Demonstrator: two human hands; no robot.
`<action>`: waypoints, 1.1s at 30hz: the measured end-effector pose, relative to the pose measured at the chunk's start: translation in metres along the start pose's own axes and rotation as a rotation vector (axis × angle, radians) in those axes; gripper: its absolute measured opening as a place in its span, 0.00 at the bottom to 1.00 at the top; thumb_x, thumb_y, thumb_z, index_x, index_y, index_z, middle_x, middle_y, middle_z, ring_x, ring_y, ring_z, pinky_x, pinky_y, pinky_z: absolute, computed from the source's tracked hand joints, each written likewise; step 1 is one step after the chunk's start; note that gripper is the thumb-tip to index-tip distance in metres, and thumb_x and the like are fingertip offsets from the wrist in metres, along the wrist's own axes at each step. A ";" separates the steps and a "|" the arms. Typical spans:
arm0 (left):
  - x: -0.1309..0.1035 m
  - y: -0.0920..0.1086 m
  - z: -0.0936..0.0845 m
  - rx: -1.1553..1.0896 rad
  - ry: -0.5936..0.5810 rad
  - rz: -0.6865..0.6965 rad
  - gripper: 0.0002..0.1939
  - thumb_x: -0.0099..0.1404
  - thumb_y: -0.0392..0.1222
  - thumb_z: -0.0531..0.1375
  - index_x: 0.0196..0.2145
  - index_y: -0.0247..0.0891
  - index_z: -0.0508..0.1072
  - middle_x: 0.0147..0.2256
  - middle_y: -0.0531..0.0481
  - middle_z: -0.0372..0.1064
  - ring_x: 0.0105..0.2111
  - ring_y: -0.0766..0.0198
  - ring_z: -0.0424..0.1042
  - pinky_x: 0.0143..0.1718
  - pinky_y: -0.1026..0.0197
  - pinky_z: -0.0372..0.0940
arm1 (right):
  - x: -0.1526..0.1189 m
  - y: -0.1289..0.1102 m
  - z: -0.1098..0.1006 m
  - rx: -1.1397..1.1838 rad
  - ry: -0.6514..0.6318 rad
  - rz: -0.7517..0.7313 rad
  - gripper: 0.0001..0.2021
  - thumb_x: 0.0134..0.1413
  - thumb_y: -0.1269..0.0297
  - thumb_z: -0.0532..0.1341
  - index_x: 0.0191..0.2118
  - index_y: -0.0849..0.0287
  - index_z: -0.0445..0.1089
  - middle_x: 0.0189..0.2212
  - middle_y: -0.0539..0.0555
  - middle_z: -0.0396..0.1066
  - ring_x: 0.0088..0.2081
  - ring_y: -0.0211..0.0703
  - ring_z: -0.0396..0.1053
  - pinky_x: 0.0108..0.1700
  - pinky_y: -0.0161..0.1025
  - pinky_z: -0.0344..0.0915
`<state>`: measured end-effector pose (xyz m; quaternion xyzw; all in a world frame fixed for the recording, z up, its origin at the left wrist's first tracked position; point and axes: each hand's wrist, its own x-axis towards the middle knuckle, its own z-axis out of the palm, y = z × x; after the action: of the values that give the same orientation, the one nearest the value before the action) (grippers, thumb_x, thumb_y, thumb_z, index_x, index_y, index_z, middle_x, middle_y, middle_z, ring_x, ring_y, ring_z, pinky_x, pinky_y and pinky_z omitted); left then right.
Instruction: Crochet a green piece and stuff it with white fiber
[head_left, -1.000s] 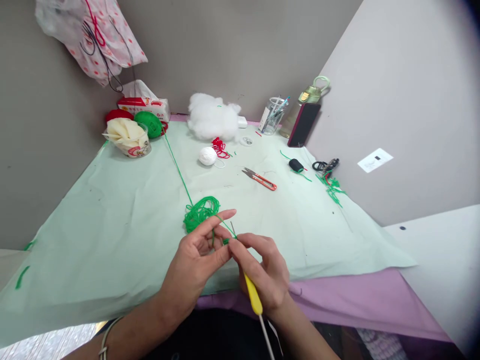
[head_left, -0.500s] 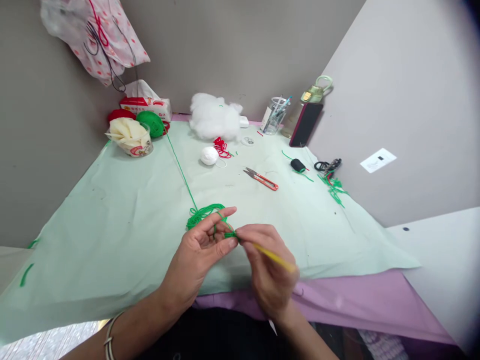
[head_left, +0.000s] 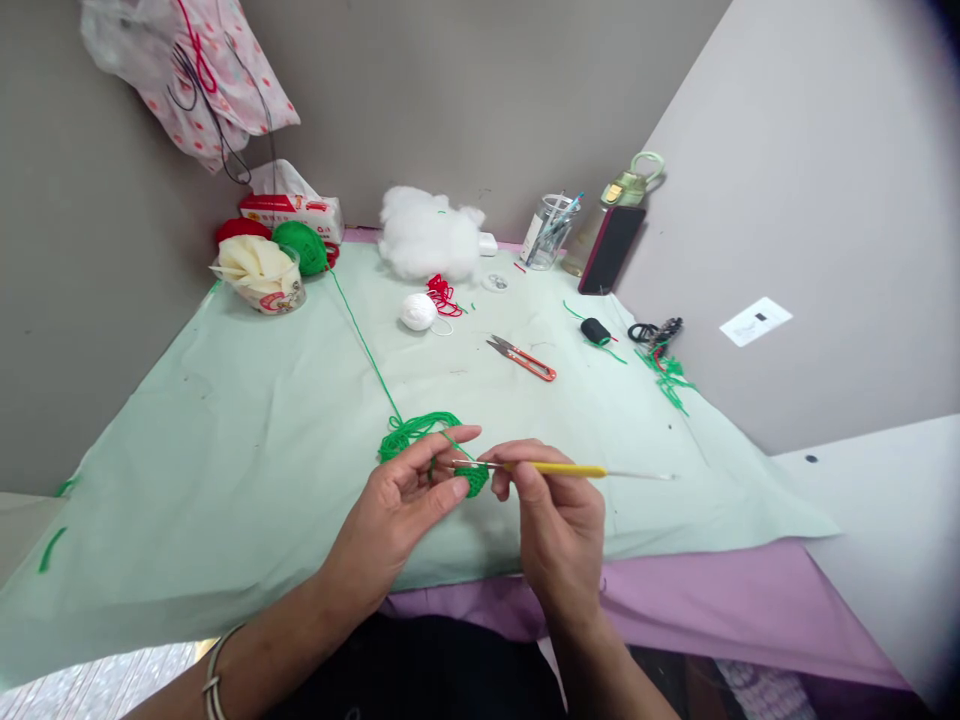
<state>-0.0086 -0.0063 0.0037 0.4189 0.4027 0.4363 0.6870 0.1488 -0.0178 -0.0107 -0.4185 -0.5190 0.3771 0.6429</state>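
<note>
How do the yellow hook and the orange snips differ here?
The hook is in the right hand; the snips lie on the pale cloth. The hook is one slim rod; the snips have two blades. The hook's grip is yellow; the snips' handles are orange. Both have metallic tips.

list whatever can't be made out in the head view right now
- Near side of the green yarn pile: head view, hidden behind the left hand.
- Whether yarn is caught on the crochet hook's tip: head view, too small.
- Lower right of the bottle: head view, behind the phone.
- Print on the wall card: head view, too small.
- Top of the spotted bag: head view, cut off by the upper edge.
</note>
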 end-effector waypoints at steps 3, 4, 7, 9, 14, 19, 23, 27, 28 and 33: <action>0.000 -0.001 -0.003 0.037 0.013 0.008 0.18 0.64 0.47 0.69 0.52 0.53 0.81 0.42 0.51 0.71 0.42 0.60 0.66 0.47 0.61 0.62 | 0.002 0.002 -0.003 0.148 -0.008 0.077 0.09 0.69 0.62 0.60 0.40 0.55 0.79 0.33 0.52 0.78 0.28 0.35 0.70 0.32 0.35 0.69; 0.001 -0.001 -0.004 0.036 0.019 0.010 0.17 0.64 0.46 0.69 0.52 0.54 0.81 0.42 0.51 0.71 0.42 0.61 0.65 0.46 0.61 0.62 | 0.003 0.002 -0.003 0.187 -0.020 0.092 0.10 0.70 0.62 0.60 0.40 0.56 0.78 0.33 0.52 0.78 0.27 0.34 0.70 0.32 0.34 0.69; 0.000 0.000 -0.005 0.055 0.028 0.023 0.17 0.65 0.46 0.69 0.52 0.54 0.81 0.43 0.51 0.70 0.42 0.61 0.65 0.46 0.61 0.62 | 0.003 -0.002 -0.005 0.180 -0.053 0.083 0.11 0.71 0.62 0.57 0.40 0.57 0.76 0.34 0.53 0.79 0.27 0.35 0.71 0.31 0.35 0.71; -0.001 0.000 -0.006 0.095 0.037 0.051 0.16 0.66 0.45 0.68 0.51 0.53 0.81 0.43 0.51 0.70 0.42 0.61 0.65 0.47 0.61 0.62 | 0.000 -0.007 -0.006 0.041 -0.055 0.022 0.11 0.72 0.65 0.55 0.42 0.56 0.76 0.36 0.53 0.79 0.29 0.36 0.73 0.32 0.36 0.72; -0.002 -0.001 -0.001 0.157 0.107 0.126 0.16 0.64 0.41 0.70 0.50 0.50 0.82 0.37 0.53 0.69 0.38 0.64 0.65 0.47 0.62 0.62 | -0.012 -0.005 -0.008 -0.518 -0.173 -0.391 0.14 0.68 0.74 0.57 0.53 0.55 0.74 0.39 0.56 0.80 0.37 0.43 0.78 0.39 0.40 0.77; 0.003 0.003 0.002 -0.300 -0.031 -0.192 0.19 0.61 0.43 0.72 0.51 0.45 0.81 0.36 0.51 0.72 0.38 0.64 0.70 0.47 0.61 0.66 | -0.015 0.007 -0.008 -0.633 -0.112 -0.619 0.19 0.64 0.76 0.60 0.57 0.51 0.74 0.46 0.59 0.78 0.44 0.47 0.77 0.40 0.43 0.78; 0.006 0.007 -0.004 -0.336 -0.051 -0.222 0.16 0.61 0.41 0.71 0.48 0.43 0.83 0.39 0.50 0.74 0.35 0.66 0.69 0.50 0.59 0.67 | -0.007 -0.002 -0.006 -0.254 0.008 -0.273 0.14 0.68 0.75 0.57 0.46 0.53 0.77 0.36 0.54 0.78 0.32 0.41 0.74 0.34 0.40 0.74; 0.003 0.006 -0.004 -0.121 -0.037 -0.077 0.19 0.61 0.42 0.72 0.50 0.47 0.82 0.41 0.51 0.74 0.40 0.64 0.68 0.47 0.63 0.65 | -0.001 -0.007 -0.002 -0.131 -0.041 -0.172 0.10 0.68 0.70 0.59 0.43 0.53 0.79 0.37 0.53 0.79 0.34 0.41 0.75 0.35 0.40 0.73; 0.003 0.005 -0.002 -0.087 -0.041 -0.057 0.19 0.61 0.42 0.72 0.50 0.48 0.82 0.41 0.51 0.74 0.43 0.63 0.68 0.47 0.63 0.65 | -0.002 -0.007 -0.001 -0.145 -0.052 -0.182 0.10 0.68 0.71 0.59 0.44 0.53 0.79 0.37 0.53 0.80 0.35 0.42 0.75 0.36 0.40 0.73; 0.003 0.003 0.007 -0.151 0.029 -0.060 0.21 0.61 0.44 0.73 0.52 0.47 0.81 0.38 0.52 0.74 0.42 0.63 0.69 0.49 0.62 0.64 | -0.011 0.001 0.000 -0.427 -0.082 -0.432 0.19 0.64 0.78 0.61 0.54 0.51 0.77 0.44 0.56 0.79 0.43 0.44 0.77 0.40 0.41 0.76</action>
<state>-0.0027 -0.0044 0.0086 0.3472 0.3907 0.4507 0.7236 0.1466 -0.0275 -0.0160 -0.4084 -0.6890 0.1307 0.5842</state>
